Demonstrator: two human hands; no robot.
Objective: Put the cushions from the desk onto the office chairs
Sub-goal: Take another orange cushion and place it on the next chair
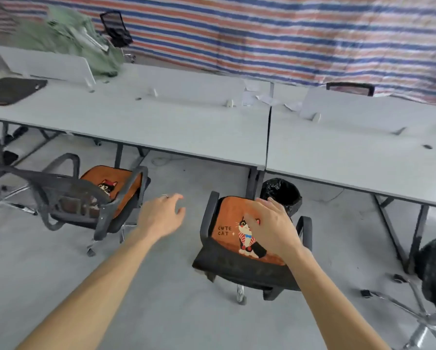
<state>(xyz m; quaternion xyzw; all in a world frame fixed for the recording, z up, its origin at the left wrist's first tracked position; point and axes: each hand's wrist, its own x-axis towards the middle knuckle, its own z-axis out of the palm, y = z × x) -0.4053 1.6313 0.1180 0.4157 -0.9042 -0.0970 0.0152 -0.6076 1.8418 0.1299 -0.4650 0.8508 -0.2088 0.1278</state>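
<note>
Here, square orange cushion [227, 213], black armed chair [239, 270]

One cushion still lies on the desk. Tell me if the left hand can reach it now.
Probably not: the cushion lies at the desk's far left, the left hand hangs low, and a chair stands between.

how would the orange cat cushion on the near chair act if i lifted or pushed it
Probably floppy: the orange cat cushion looks thin and lies flat on the chair seat. Likely light for its size, being a flat fabric pad. It may slide when pushed, as no ties show, though some could be hidden.
</note>
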